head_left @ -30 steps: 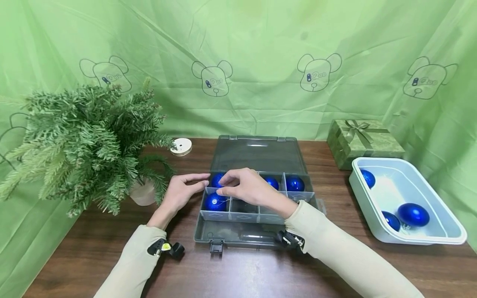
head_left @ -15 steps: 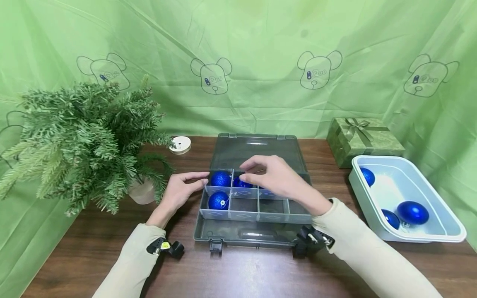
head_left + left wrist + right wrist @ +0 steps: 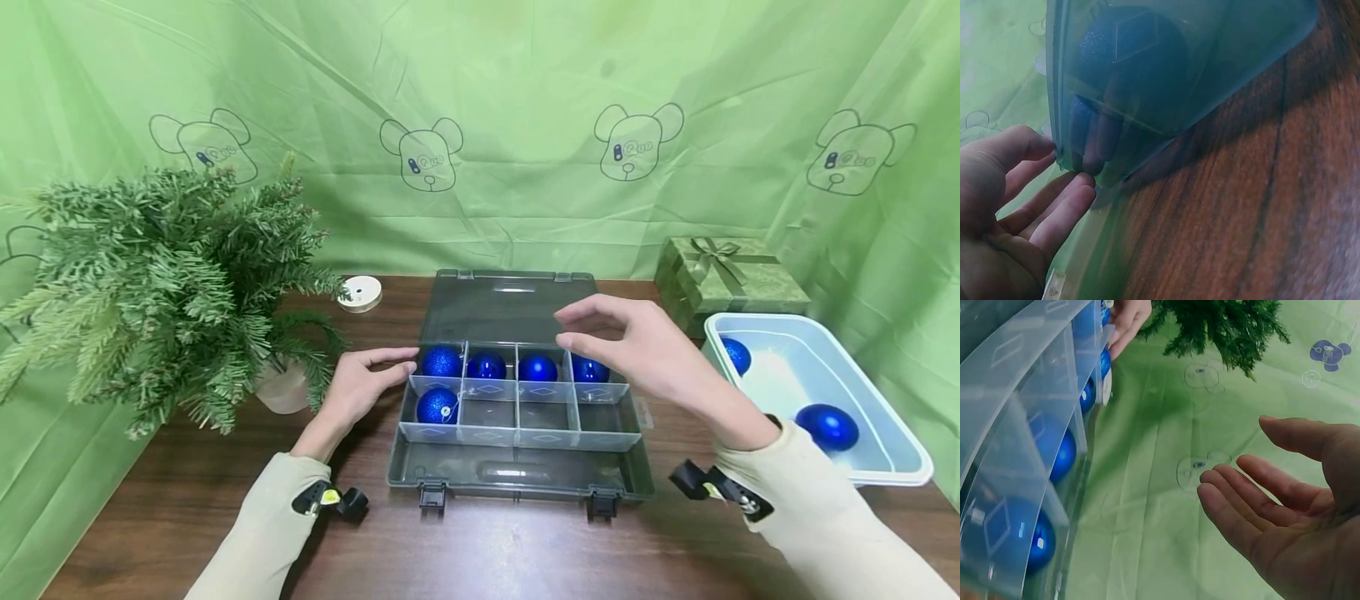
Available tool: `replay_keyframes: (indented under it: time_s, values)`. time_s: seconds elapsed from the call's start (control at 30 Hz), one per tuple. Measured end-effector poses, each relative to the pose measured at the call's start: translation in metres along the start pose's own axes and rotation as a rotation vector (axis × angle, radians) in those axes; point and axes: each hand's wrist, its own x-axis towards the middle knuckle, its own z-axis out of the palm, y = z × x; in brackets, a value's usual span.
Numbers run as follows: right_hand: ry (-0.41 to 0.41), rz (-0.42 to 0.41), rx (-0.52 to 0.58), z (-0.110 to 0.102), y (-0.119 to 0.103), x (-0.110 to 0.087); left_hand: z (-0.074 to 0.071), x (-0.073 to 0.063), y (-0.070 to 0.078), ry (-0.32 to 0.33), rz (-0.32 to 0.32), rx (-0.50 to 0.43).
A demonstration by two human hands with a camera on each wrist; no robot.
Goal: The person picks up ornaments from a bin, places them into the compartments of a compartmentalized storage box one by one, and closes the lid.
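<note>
The divided box (image 3: 435,462) sits flat on the dark wood surface (image 3: 517,558), within easy reach of both hands. Its lid (image 3: 510,304) lies folded back on the far side, which leaves the compartments exposed from above. The left hand (image 3: 360,387) rests its fingertips against the box's far left corner, thumb apart from the other fingers, probably to steady the light plastic. The right hand (image 3: 652,342) hangs above the far right end, its fingers gently curved and apart from the thumb, holding nothing.

Blue balls fill the far row, one to a compartment: a glittery ball (image 3: 442,362) at the left, then a shiny ball (image 3: 486,367), a smoother ball (image 3: 537,367) and, partly behind the right hand, a right-end ball (image 3: 591,371). A second glittery ball (image 3: 437,407) sits in the leftmost compartment of the nearer row, its pale cap facing up and to the right. The dividers likely serve to stop them rolling or rubbing together.

To the right, a white tub (image 3: 787,362) holds more balls (image 3: 827,427), its raised walls keeping them off the surface. A potted tree (image 3: 187,283) stands at the left.
</note>
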Motion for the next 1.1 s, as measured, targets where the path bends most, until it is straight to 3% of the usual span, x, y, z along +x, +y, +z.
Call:
replay_keyframes:
  time_s: [0.5, 0.67, 0.8, 1.1]
  values:
    - [0.132, 0.057, -0.069, -0.047, 0.046, -0.040, 0.000, 0.000, 0.000, 0.005, -0.001, 0.000]
    - [0.189, 0.137, -0.121, -0.063, 0.069, -0.054, 0.000, 0.000, 0.000, 0.003, -0.001, 0.000]
    - [0.202, 0.202, -0.150, -0.075, 0.083, -0.065, 0.000, -0.001, 0.001, 0.000, 0.000, -0.002]
    - [0.207, 0.259, -0.153, -0.100, 0.121, -0.088, 0.000, -0.001, 0.001, 0.001, -0.001, -0.005]
